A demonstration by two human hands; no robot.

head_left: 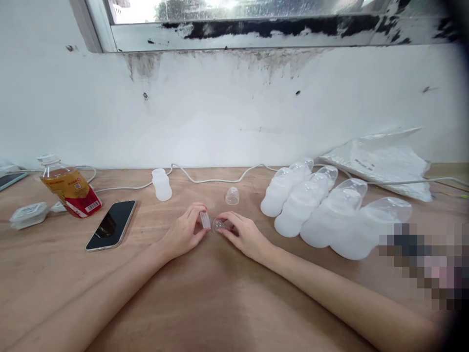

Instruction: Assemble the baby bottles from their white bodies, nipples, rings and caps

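My left hand (186,231) pinches a translucent, ridged bottle collar (205,220), tipped on its side. Close beside it, my right hand (244,233) grips a clear bottle teat (217,225) by its far part, the round rim facing the collar. A small gap seems to separate the two pieces. Just beyond my hands a clear domed cap (232,196) stands on the table. Farther off to the left is a white, waisted bottle body (161,185) without a top. On the right, several frosted baby bottles (291,215) with clear caps are lined up in a cluster.
At left are a black-screened phone (111,226), a tilted drink bottle (71,188) and a small clear plastic case (29,215). A white cable (212,181) runs along the wall. Behind the baby bottles lies a plastic bag (381,159). A blurred patch (425,264) covers the right edge.
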